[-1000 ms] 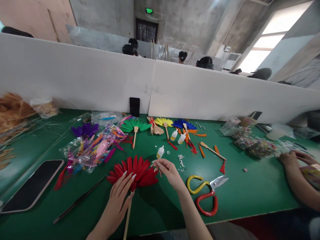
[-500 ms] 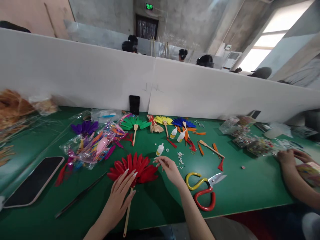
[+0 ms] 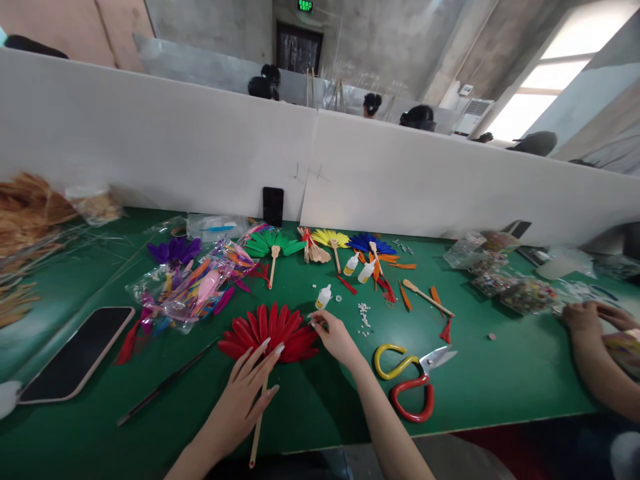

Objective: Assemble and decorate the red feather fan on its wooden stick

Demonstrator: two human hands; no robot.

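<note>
While left hand (image 3: 245, 389) lies spread on red fan (image 3: 274, 327), right hand (image 3: 336, 335) has curled tighter; cannot tell what grip holds.

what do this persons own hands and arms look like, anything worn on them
Both are ungloved. The left hand has long, narrow fingernails; those on the right hand are too small to make out well. The left forearm and right forearm show no sleeve within the frame, and no watch, bracelet or ring is visible.
</note>
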